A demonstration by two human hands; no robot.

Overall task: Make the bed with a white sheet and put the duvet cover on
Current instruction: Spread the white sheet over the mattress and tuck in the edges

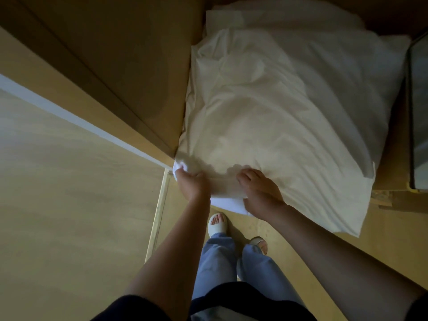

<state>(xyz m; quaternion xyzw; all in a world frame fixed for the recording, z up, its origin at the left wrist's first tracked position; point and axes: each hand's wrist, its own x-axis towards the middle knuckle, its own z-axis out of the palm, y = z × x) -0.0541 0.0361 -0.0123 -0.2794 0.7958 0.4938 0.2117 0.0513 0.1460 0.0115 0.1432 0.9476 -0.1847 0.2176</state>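
Running along the left, a pale wooden wall panel [69, 181] meets the near left corner of the bed. There the left hand [192, 186] bunches a corner of the white duvet cover [278, 112] in curled fingers. Below stand white slippers [217, 224] and blue jeans [217, 258]. The right hand [259, 193] pinches the cover's near edge, fingers on top, thumb beneath. A dark glassy panel [419, 112] flanks the bed's right edge.
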